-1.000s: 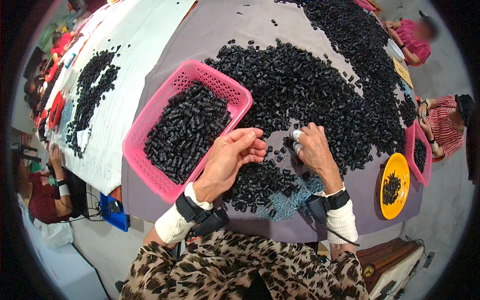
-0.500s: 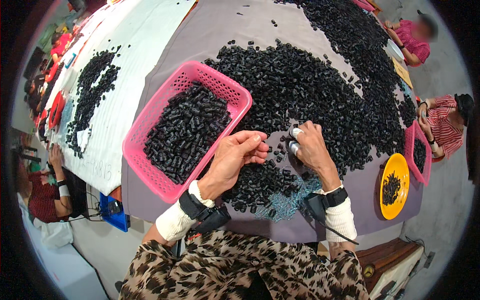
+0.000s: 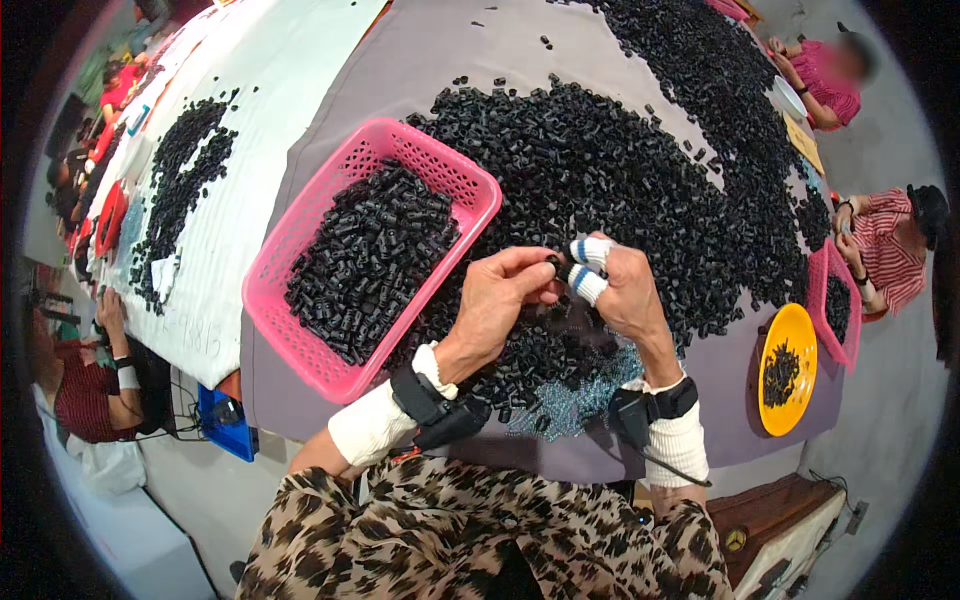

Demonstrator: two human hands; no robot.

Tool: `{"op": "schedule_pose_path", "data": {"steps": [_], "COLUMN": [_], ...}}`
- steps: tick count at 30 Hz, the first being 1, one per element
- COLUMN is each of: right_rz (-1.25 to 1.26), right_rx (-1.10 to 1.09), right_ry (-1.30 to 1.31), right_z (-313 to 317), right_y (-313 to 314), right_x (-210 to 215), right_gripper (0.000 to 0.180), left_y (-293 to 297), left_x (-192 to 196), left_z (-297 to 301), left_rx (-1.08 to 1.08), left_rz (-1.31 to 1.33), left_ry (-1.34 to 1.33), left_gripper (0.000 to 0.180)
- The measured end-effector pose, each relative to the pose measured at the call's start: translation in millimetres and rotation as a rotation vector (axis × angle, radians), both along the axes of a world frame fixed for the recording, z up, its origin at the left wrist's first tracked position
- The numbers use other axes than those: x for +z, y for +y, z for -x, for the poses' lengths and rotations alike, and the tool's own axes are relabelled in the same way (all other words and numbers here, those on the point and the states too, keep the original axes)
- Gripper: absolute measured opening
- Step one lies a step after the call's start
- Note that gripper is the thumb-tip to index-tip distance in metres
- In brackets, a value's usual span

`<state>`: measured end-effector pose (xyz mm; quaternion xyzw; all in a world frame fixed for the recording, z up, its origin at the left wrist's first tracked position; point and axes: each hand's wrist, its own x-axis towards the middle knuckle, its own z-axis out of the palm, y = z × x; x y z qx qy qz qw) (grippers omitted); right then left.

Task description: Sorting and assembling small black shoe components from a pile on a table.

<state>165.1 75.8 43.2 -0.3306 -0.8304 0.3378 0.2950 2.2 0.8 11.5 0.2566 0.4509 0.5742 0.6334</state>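
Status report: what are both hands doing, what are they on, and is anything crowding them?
Left hand and right hand pinch one small black plastic piece together. Heap of black plastic pieces beneath. Pink plastic basket close at left.

grey table (image 3: 400, 60), black parts (image 3: 620, 170), pink basket (image 3: 290, 260), yellow plate (image 3: 800, 330)

No packages, signs or screens in view.

The only label-like mark is faint handwriting on the white sheet (image 3: 215, 300) covering the left tabletop, near its lower edge beside the pink basket (image 3: 300, 235); it is too small and blurred to make out.
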Motion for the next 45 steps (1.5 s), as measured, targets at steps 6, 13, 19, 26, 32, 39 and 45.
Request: {"op": "schedule_pose_path", "data": {"steps": [6,13,19,26,32,39,45], "right_rz": [-0.188,-0.404,-0.445,-0.458,-0.207,0.176,0.129], "right_rx": [-0.082,-0.064,-0.074,-0.056,-0.141,-0.002,0.062], "right_ry": [-0.193,-0.400,-0.475,-0.516,-0.303,-0.046,-0.013], "right_z": [-29.1,-51.7,-51.2,-48.7,-54.4,-37.5,-35.5], "right_y": [10.5,-24.9,-43.7,-41.4,-45.1,-54.7,-47.4], "right_x": [-15.4,-42.3,-53.5,-51.3,-38.9,4.8,3.5], "right_gripper": [0.012,0.016,0.011,0.012,0.019,0.017,0.017], "left_y": [1.4,-14.1,-22.0,-29.8,-35.7,-36.4,-33.4], "left_x": [11.7,5.4,8.0,12.5,11.1,12.6,17.1], "left_z": [12.8,23.5,18.6,21.1,20.0,3.7,-5.1], "left_rx": [0.019,0.007,-0.054,-0.080,-0.118,-0.191,-0.183], "left_rz": [-0.010,0.006,0.000,0.012,-0.031,-0.066,-0.087], "left_ry": [-0.105,-0.030,-0.009,-0.010,-0.020,-0.053,-0.090], "left_gripper": [0.013,0.013,0.015,0.016,0.017,0.018,0.019]}}
